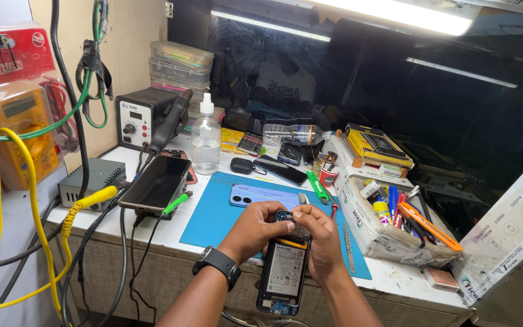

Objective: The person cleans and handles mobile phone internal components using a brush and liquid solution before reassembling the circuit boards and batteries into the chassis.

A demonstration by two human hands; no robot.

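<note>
An opened phone (284,266), its back cover off and its battery showing, is being held above the near edge of the blue mat (213,212) on the table (394,275). Its upper end is being gripped by the left hand (254,229), whose fingers are being closed around the phone's top left corner; a black watch (218,261) is being worn on that wrist. The right hand (319,239) is being held at the phone's top right, its fingers being pinched together on a small part at the upper edge; what the part is cannot be told. Just behind the hands, on the same mat, a light blue back cover (255,195) is lying flat. To the left of the mat a dark slab-like device (155,184) is resting, with a clear bottle (206,142) behind it. To the right of the mat a box of pens and tools (394,227) is standing on the table.
</note>
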